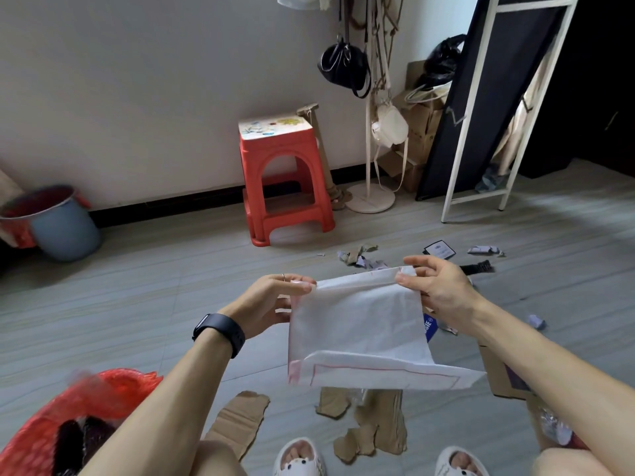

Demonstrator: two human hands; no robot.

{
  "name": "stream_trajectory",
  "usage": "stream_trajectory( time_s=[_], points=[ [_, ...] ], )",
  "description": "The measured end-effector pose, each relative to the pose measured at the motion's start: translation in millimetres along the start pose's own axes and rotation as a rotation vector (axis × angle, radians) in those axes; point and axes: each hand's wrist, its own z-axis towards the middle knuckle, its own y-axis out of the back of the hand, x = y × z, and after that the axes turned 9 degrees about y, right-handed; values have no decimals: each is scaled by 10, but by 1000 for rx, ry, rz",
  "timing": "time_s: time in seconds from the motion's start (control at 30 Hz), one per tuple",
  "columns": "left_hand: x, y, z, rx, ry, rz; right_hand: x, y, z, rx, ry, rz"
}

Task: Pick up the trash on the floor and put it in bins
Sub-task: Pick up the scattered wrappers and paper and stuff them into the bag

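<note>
Both hands hold a white woven sack [357, 324] with a thin red line near its lower edge, stretched between them above the floor. My left hand [275, 300] pinches its top left corner; my right hand [436, 286] pinches the top right corner. A bin lined with a red plastic bag [68, 420] stands at the bottom left, partly behind my left arm. A blue bin with a red liner [58, 221] sits by the wall at the far left. Torn cardboard pieces [371, 427] lie below the sack. Paper scraps [360, 257] lie beyond it.
A red plastic stool [285, 176] stands against the wall ahead. A white coat stand [371, 197] with bags, cardboard boxes [422, 132] and a white metal frame [481, 111] fill the right corner. More scraps [484, 250] and a black strap [477, 268] lie on the right floor.
</note>
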Motion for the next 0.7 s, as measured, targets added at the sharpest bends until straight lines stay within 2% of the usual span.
stream_trajectory(
  time_s=[0.13,0.23,0.3,0.47,0.53,0.7],
  points=[
    [29,-24,34,-56,-50,112,50,7,-46,32,-68,24],
    [34,-41,58,-160,-128,96,58,7,-60,10,-65,49],
    [37,-18,62,-165,-154,113,36,3,-62,7,-49,61],
    [33,-18,96,-336,-207,430,-45,-71,-45,3,2,-14],
    [17,-40,89,-338,-213,363,-27,-88,-37,7,-22,6],
    [-7,-29,5,-180,-106,-8,47,-101,-57,59,-58,-16]
  ],
)
